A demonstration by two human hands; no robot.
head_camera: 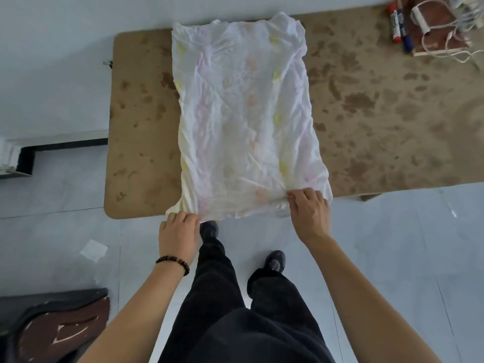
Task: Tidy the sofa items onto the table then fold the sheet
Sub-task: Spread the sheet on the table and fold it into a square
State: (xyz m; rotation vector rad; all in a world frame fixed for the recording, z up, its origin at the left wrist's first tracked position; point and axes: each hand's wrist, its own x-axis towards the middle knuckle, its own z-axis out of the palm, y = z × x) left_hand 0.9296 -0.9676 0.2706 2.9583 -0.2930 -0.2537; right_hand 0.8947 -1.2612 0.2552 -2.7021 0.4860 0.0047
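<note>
Pinching one white sheet (243, 113) at its two near corners: left hand (179, 231) and right hand (309, 213), fingers curled on cloth. Spread across one brown table (379, 113), near edge to far edge. One tangle of white cords (461, 30) at far right corner.

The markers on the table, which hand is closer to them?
Right. The right hand pinches the sheet well short of the far markers; the left hand holds it even farther left.

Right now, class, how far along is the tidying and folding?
Done: pens and cable lie on the table, far right. In hand: left hand and right hand pinch the near edge of the sheet, spread flat there. Left: likely folding it smaller.
</note>
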